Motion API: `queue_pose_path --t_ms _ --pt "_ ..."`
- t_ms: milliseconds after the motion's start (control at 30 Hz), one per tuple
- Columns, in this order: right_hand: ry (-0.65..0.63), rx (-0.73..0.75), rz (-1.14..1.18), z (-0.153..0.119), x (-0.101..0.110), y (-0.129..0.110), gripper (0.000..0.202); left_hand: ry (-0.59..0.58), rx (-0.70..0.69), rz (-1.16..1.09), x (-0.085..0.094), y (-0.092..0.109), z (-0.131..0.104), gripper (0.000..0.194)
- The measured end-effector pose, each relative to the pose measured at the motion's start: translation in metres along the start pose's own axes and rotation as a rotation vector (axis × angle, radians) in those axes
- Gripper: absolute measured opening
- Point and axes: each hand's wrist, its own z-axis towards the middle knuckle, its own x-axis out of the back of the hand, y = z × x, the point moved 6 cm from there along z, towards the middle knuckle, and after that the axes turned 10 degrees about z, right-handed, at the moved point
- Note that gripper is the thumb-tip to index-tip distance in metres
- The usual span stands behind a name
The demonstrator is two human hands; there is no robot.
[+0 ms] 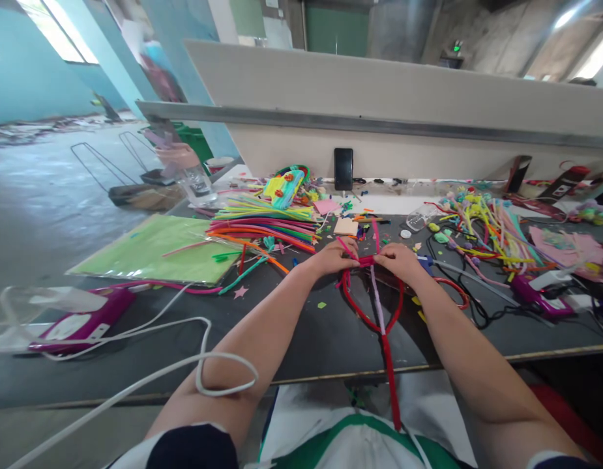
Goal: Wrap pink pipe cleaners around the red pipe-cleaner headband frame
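Note:
Both hands meet over the dark table, holding one piece made of red and pink pipe cleaners. My left hand pinches its left end between thumb and fingers. At its right end my right hand has a similar pinch. Pink stems stick up near each hand. Below hangs a red loop, open in the middle. A lilac stem runs down through it and continues as a long red strip past the table's front edge.
Bundled colored pipe cleaners lie at left beside a green sheet in plastic. A phone leans on the partition. Loose stems pile up at right. Purple power strips and white cables flank both arms.

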Motion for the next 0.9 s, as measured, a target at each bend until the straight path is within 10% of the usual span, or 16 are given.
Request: queue_pose_path --t_ms 500,900 --pt "0.004 0.102 -0.095 -0.006 -0.033 -0.024 0.013 0.061 0.093 -0.347 -0.004 0.009 0.004 0.026" --pt "-0.038 0.16 -0.168 -0.007 -0.035 -0.028 0.016 0.117 -0.063 -0.21 -0.003 0.013 0.008 0.019"
